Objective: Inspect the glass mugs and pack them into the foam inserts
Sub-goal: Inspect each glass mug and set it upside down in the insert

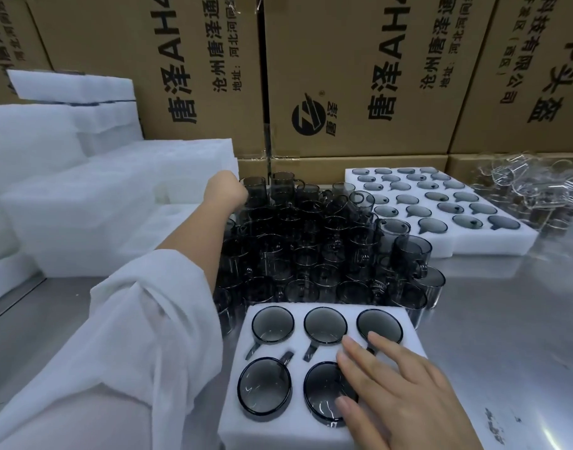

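Five smoked-glass mugs (273, 325) sit rim-up in the near foam insert (246, 433), three along its far row and two in the near row. The last pocket, at 4 o'clock, lies under the right hand (405, 394), which rests flat with fingers spread, so its state cannot be told. At 12 o'clock crowds a large cluster of loose mugs (311, 248), seemingly still to inspect and pack. The left hand (225, 190) reaches to the cluster's far edge at 11 o'clock, its fingers curled out of sight; whether it holds a mug cannot be told. A bigger filled tray (473, 246) lies at 1 o'clock, blank foam stacks (83, 206) at 10.
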